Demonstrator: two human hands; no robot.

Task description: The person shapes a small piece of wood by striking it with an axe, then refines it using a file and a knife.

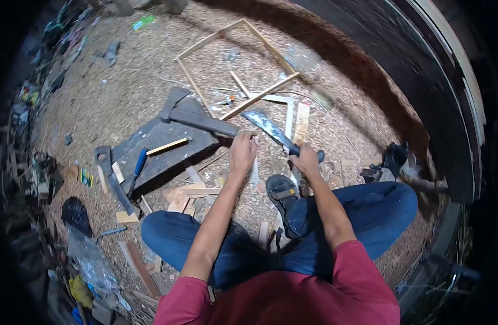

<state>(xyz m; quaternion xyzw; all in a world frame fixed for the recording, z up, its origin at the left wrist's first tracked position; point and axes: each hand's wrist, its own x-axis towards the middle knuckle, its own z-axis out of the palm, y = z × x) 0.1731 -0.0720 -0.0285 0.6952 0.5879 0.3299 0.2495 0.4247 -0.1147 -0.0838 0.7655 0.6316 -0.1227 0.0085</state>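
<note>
Right hand (306,158) gripped machete (270,130) handle, fist closed; left hand (242,153) pinched thin wood strip (254,168) upright; wooden frame (238,65) lay beyond.

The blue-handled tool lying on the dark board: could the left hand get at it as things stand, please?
Probably not yet: the left hand is gripping a thin pale wood strip. The blue-handled tool on the dark board lies uncovered to its left, so the path looks free once the strip is released.
</note>
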